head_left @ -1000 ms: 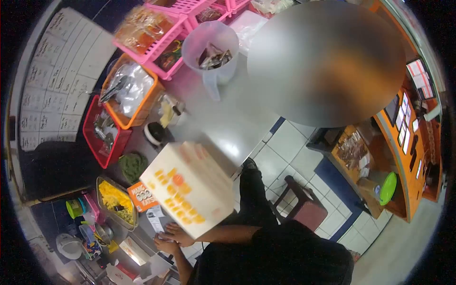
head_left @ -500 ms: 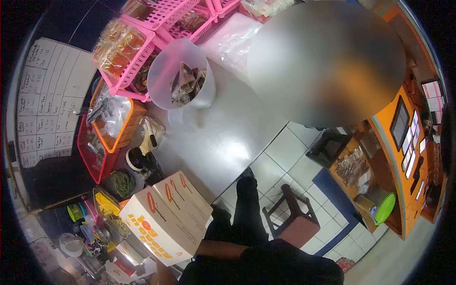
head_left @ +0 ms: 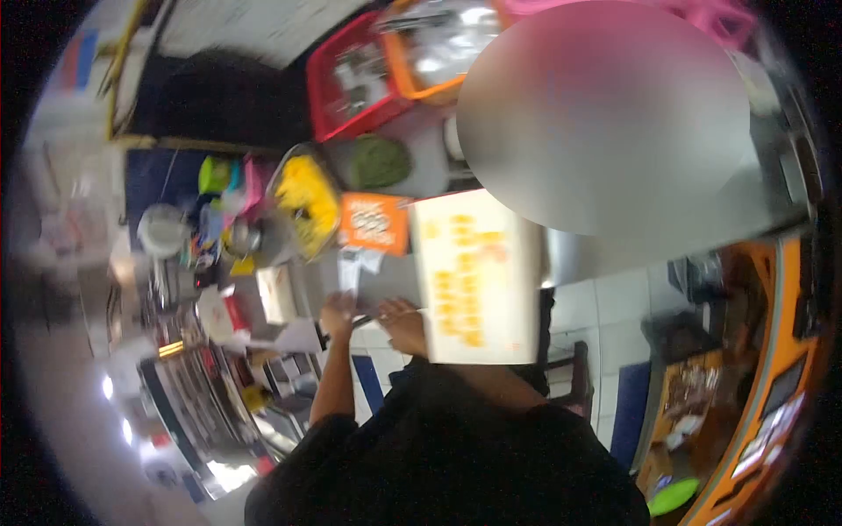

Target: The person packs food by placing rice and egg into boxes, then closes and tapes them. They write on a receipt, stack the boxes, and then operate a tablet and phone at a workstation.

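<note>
My left hand [head_left: 337, 317] is at the counter's front edge, by the lower end of a white paper slip [head_left: 349, 270]. Motion blur hides whether its fingers pinch the slip. My right hand [head_left: 403, 326] reaches past the stack of white boxes [head_left: 478, 280] with yellow lettering, its fingers apart and nothing visible in them. The boxes partly cover my right forearm. Just beyond the slip lies an orange printed card or box [head_left: 375, 223].
Behind the orange item are a tray of yellow pieces [head_left: 305, 202] and a dark green round item [head_left: 381, 161]. Red [head_left: 320, 88] and orange [head_left: 405, 66] baskets stand farther back. An opened white box [head_left: 219, 314] lies left. A blurred oval covers the upper right.
The view has swung left, so the white boxes now appear near the middle. Both hands now show at the counter edge; before, they were mostly hidden by the boxes or out of frame.
</note>
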`<action>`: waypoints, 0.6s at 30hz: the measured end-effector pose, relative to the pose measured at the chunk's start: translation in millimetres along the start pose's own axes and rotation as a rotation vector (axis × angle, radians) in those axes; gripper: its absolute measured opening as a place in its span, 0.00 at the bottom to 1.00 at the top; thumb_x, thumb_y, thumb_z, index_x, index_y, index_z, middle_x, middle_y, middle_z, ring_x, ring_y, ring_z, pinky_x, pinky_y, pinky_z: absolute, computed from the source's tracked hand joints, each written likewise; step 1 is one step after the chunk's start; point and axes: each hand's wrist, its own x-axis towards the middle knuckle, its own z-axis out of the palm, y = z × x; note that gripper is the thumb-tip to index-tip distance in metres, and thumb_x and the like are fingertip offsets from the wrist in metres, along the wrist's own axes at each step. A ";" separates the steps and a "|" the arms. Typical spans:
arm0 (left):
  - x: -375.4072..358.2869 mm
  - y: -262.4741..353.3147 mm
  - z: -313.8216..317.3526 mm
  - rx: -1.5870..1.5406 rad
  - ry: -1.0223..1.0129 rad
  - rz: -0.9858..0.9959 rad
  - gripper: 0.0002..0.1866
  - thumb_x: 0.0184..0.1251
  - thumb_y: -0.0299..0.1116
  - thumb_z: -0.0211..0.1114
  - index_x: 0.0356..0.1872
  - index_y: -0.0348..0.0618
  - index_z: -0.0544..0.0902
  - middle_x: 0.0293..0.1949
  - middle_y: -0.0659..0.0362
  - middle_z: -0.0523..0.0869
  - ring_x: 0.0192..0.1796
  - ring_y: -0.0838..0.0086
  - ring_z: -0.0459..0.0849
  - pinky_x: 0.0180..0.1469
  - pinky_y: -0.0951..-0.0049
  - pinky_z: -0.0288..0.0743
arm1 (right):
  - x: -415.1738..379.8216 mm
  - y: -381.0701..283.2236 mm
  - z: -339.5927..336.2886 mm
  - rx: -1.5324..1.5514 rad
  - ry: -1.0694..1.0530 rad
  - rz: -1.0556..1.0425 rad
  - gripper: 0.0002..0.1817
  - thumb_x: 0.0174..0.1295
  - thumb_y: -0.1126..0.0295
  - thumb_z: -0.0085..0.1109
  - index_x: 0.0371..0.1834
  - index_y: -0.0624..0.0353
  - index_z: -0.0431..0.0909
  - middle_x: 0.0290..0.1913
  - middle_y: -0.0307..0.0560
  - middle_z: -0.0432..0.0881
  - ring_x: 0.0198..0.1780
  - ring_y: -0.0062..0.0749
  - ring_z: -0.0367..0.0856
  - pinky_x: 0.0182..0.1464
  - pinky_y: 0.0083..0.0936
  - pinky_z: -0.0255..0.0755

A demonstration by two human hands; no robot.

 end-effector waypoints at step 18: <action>31.2 -32.7 -2.1 -0.406 0.000 0.313 0.07 0.58 0.34 0.73 0.34 0.46 0.85 0.30 0.55 0.86 0.35 0.59 0.85 0.37 0.59 0.74 | 97.3 -175.1 -16.8 -1.201 0.464 0.078 0.19 0.58 0.56 0.66 0.49 0.51 0.81 0.41 0.47 0.79 0.46 0.46 0.79 0.49 0.43 0.71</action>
